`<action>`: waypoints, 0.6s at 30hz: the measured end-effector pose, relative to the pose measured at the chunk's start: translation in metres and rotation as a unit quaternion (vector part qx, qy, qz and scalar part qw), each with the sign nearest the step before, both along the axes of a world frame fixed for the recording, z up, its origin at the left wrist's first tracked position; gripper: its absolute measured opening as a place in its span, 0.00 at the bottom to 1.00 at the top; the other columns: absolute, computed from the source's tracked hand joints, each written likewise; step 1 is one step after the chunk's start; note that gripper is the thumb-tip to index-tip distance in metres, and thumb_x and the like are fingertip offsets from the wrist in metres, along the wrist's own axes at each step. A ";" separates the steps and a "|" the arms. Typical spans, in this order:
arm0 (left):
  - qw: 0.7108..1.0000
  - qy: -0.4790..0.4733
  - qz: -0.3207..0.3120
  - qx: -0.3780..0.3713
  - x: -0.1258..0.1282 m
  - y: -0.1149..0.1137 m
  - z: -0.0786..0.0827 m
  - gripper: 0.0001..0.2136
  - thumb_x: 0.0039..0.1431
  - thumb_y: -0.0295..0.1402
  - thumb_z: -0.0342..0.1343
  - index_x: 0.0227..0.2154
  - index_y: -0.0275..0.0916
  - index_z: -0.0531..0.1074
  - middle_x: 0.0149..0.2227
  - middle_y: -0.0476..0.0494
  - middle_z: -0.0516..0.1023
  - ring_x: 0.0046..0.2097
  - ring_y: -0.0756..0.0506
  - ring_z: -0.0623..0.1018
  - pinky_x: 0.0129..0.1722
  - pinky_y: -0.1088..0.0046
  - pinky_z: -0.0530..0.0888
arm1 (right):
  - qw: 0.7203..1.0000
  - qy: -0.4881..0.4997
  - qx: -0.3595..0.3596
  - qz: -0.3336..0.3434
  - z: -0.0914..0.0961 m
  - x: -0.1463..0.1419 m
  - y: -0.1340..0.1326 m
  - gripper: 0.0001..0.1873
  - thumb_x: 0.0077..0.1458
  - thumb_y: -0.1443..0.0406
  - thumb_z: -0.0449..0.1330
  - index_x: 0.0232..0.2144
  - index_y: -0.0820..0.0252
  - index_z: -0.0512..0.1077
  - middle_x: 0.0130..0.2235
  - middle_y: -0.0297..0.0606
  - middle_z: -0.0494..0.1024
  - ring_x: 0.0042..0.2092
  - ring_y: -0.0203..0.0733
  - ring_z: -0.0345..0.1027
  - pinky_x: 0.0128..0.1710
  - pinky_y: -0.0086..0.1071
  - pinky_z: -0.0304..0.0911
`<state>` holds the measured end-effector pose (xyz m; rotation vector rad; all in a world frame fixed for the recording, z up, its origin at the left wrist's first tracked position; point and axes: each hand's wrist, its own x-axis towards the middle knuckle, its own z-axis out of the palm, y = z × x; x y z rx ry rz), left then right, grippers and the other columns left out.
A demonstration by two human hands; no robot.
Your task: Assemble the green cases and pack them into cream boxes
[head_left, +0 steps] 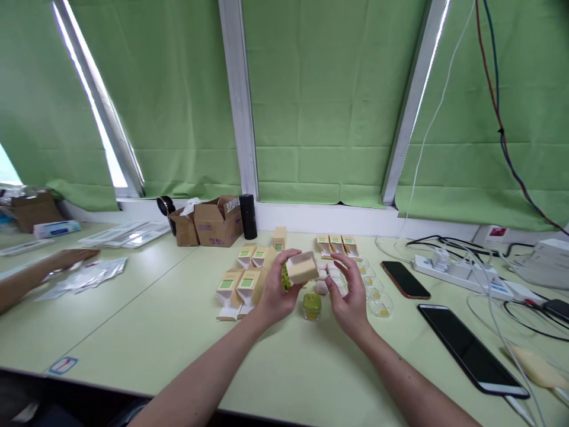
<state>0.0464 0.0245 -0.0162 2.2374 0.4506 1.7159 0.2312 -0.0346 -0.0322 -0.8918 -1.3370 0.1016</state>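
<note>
My left hand [279,290] grips a small tan cardboard box [303,268] above the table, its pale inside turned partly toward me. Just right of the box, my right hand [349,296] is held with thumb and fingers apart and nothing visible between them. Below and between both hands stands a small clear jar with a green lid [312,303]. Behind my hands are several white cylindrical pieces [322,287], partly covered by my fingers. More tan boxes with green labels [226,286] lie open-flapped to the left, and others [336,244] sit at the back.
Clear round plastic pieces [380,303] lie right of my right hand. Two phones [405,280], a power strip [462,275] and loose cables are further right. Brown cartons [219,222] and a black cylinder [248,217] stand at the back. Another person's hand [73,258] rests near plastic bags [95,274] at left.
</note>
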 end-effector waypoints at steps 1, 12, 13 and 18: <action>0.998 -0.013 -0.004 -0.054 0.001 0.001 -0.002 0.26 0.65 0.34 0.62 0.63 0.43 0.63 0.58 0.34 0.75 0.60 0.36 0.76 0.60 0.51 0.75 | 1.000 0.003 -0.003 0.001 0.000 0.000 -0.001 0.22 0.64 0.63 0.60 0.60 0.50 0.68 0.61 0.46 0.72 0.64 0.54 0.66 0.65 0.58 0.63; 0.909 -0.121 -0.165 -0.363 0.007 0.002 0.005 0.35 0.61 0.53 0.66 0.61 0.44 0.57 0.46 0.39 0.83 0.46 0.42 0.84 0.45 0.66 0.79 | 0.999 -0.024 -0.015 0.029 0.004 -0.002 -0.004 0.21 0.66 0.63 0.58 0.60 0.47 0.69 0.62 0.46 0.67 0.67 0.56 0.60 0.66 0.59 0.62; 0.906 -0.124 -0.163 -0.370 0.008 0.002 0.004 0.34 0.61 0.53 0.66 0.60 0.44 0.57 0.45 0.39 0.83 0.45 0.43 0.84 0.44 0.66 0.79 | 0.999 -0.029 -0.019 0.036 0.003 -0.003 -0.003 0.21 0.67 0.63 0.58 0.61 0.46 0.69 0.63 0.45 0.66 0.68 0.56 0.58 0.66 0.59 0.62; 0.904 -0.137 -0.167 -0.368 0.009 0.006 -0.002 0.32 0.61 0.51 0.66 0.58 0.45 0.58 0.46 0.41 0.82 0.46 0.44 0.84 0.45 0.67 0.79 | 0.993 -0.031 -0.069 0.092 -0.002 -0.006 -0.003 0.23 0.68 0.62 0.56 0.64 0.42 0.68 0.67 0.44 0.58 0.64 0.54 0.65 0.64 0.56 0.67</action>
